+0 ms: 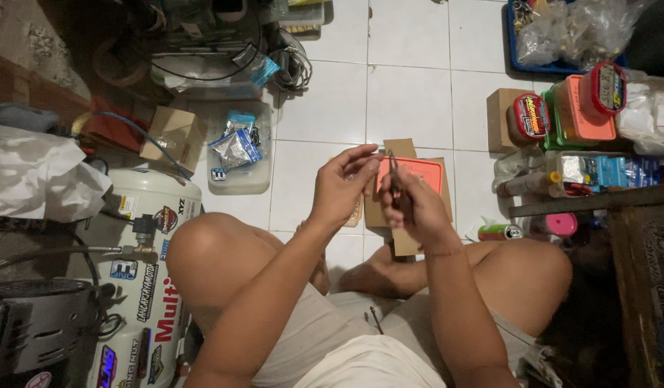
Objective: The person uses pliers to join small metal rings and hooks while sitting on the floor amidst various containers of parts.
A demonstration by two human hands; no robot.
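Head view, looking down at a person seated cross-legged on a white tiled floor [411, 93]. A pair of small dark pliers [398, 188] is held upright above the lap, in front of an orange-lidded box [425, 172] that rests on pieces of brown cardboard [400, 151]. The right hand [414, 205] is closed around the handles of the pliers. The left hand [342, 185] is raised just beside it, thumb and forefinger pinched toward the tip of the pliers; whatever is pinched there is too small to make out. Both knees frame the hands, left and right.

To the person's left stands a white air compressor tank [149, 287] covered in stickers, with a brass fitting and hose. Beyond it lie a small cardboard box [172, 136] and a clear plastic tub [235, 176] holding small foil and blue packets. To the right, stacked containers with orange and green lids [579, 111] sit beside a red-lidded round tin [529, 116], and a green can [498, 231] lies near the right knee. A blue tray [515, 39] with clear plastic bags occupies the upper right corner.
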